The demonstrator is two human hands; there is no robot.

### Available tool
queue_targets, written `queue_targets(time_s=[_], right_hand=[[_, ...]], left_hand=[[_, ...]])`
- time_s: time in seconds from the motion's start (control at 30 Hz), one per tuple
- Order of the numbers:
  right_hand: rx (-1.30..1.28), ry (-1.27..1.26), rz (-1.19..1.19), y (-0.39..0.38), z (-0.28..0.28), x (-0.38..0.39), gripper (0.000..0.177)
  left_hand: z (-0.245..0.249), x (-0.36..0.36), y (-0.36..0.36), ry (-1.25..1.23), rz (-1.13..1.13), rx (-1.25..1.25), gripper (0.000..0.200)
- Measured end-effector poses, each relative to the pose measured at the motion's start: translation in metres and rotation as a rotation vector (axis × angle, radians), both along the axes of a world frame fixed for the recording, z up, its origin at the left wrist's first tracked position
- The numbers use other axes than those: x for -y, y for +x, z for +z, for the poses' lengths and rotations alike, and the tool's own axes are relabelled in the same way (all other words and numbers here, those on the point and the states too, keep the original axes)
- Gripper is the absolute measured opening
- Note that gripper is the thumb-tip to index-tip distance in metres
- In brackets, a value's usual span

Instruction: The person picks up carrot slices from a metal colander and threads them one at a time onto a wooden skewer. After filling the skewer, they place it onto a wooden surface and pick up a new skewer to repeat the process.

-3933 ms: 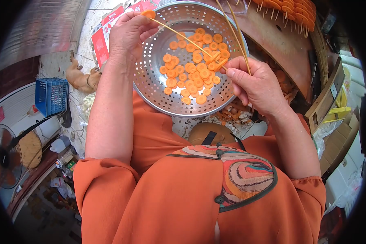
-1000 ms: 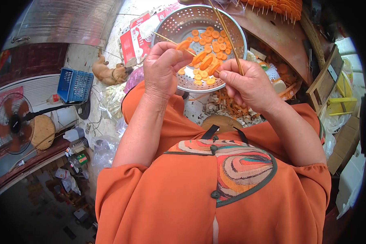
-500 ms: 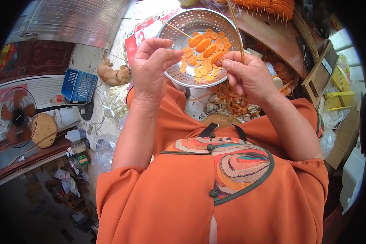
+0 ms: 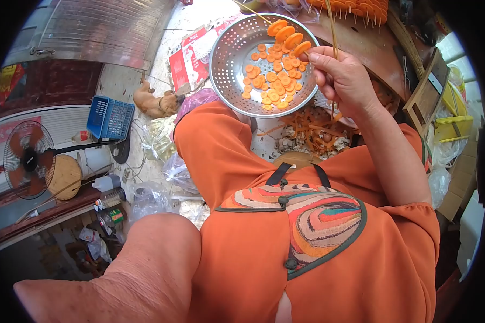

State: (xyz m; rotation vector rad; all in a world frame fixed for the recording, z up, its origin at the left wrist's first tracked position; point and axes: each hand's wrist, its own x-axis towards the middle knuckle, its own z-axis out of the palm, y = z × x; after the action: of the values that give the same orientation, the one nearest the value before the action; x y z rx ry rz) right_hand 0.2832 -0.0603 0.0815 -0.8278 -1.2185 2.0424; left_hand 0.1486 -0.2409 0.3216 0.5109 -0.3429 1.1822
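Note:
My right hand (image 4: 344, 75) pinches the near end of a skewer threaded with several orange carrot slices (image 4: 290, 39). Bare bamboo skewers (image 4: 333, 32) stick up from the same hand, their lower tips passing below it. Under the threaded skewer sits a perforated metal colander (image 4: 226, 86), with loose carrot rounds (image 4: 277, 89) spread over its bottom. My left arm (image 4: 129, 269) is bent close to the camera in the lower left corner; its fingers do not show.
Finished carrot skewers (image 4: 355, 9) lie stacked at the top right. Carrot peelings (image 4: 320, 134) lie on the floor below the colander. A brown dog (image 4: 155, 103) lies left of a red-and-white carton (image 4: 191, 62). A blue basket (image 4: 110, 117) and a fan (image 4: 29, 159) stand farther left.
My left hand has left the colander area, and the arm is now folded back toward the camera. My right hand has moved slightly up and right with the skewer.

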Motion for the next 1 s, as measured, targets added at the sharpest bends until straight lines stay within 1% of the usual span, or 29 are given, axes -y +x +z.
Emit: queue_targets(time_s=[0.03, 0.07, 0.13, 0.17, 0.23, 0.27, 0.33, 0.37, 0.43, 0.63, 0.67, 0.73, 0.77, 0.83, 0.87, 0.93, 0.97, 1.0], right_hand=[[-0.008, -0.002, -0.003, 0.0, -0.001, -0.001, 0.023], [-0.001, -0.002, -0.005, 0.001, -0.002, -0.003, 0.023], [0.02, -0.009, -0.012, 0.006, -0.004, -0.004, 0.023], [0.02, -0.014, -0.005, 0.007, -0.005, -0.005, 0.023], [0.022, -0.025, -0.001, 0.009, -0.005, -0.007, 0.023], [0.032, -0.012, -0.008, 0.009, -0.003, -0.008, 0.023], [0.041, 0.009, -0.017, 0.008, -0.006, -0.009, 0.024], [0.038, 0.005, -0.022, 0.007, -0.006, -0.01, 0.024], [0.053, -0.004, 0.006, 0.008, -0.007, -0.01, 0.023], [0.094, -0.031, -0.009, 0.005, -0.01, -0.015, 0.019], [0.095, -0.035, -0.008, 0.005, -0.011, -0.016, 0.019], [0.117, -0.043, -0.001, 0.003, -0.01, -0.019, 0.024], [0.119, -0.047, 0.001, 0.003, -0.011, -0.02, 0.024], [0.142, -0.043, 0.0, 0.004, -0.012, -0.023, 0.024], [0.148, -0.045, -0.002, 0.005, -0.012, -0.024, 0.024], [0.124, -0.077, 0.015, 0.008, -0.011, -0.026, 0.018], [0.129, -0.081, 0.013, 0.009, -0.012, -0.028, 0.018], [0.127, -0.086, 0.023, 0.011, -0.013, -0.031, 0.019]], left_hand=[[-0.001, -0.001, 0.0, 0.002, -0.054, 0.072, 0.019], [0.001, -0.001, -0.003, 0.004, -0.057, 0.069, 0.019], [0.002, -0.002, -0.008, -0.037, -0.276, 0.069, 0.018], [-0.003, -0.003, -0.008, -0.038, -0.28, 0.073, 0.018], [-0.015, -0.016, -0.001, 0.18, -0.071, -0.014, 0.018], [-0.013, -0.017, 0.0, 0.173, -0.07, -0.01, 0.018], [-0.005, -0.016, 0.003, 0.201, 0.086, 0.07, 0.018], [-0.005, -0.017, 0.002, 0.196, 0.081, 0.068, 0.018], [-0.004, -0.019, -0.003, 0.076, -0.029, 0.083, 0.018], [0.002, -0.027, -0.018, -0.252, -0.326, 0.098, 0.017], [0.001, -0.026, -0.019, -0.256, -0.325, 0.1, 0.017], [-0.002, -0.029, -0.017, -0.181, -0.034, 0.028, 0.018], [-0.009, -0.035, -0.018, -0.185, -0.032, 0.03, 0.018], [-0.03, -0.066, -0.013, 0.024, 0.084, -0.09, 0.02], [-0.036, -0.067, -0.016, 0.022, 0.082, -0.084, 0.02], [-0.05, -0.068, -0.023, -0.004, -0.235, 0.153, 0.026], [-0.06, -0.075, -0.024, -0.007, -0.237, 0.158, 0.026], [-0.073, -0.088, -0.026, -0.025, -0.05, 0.055, 0.025]])
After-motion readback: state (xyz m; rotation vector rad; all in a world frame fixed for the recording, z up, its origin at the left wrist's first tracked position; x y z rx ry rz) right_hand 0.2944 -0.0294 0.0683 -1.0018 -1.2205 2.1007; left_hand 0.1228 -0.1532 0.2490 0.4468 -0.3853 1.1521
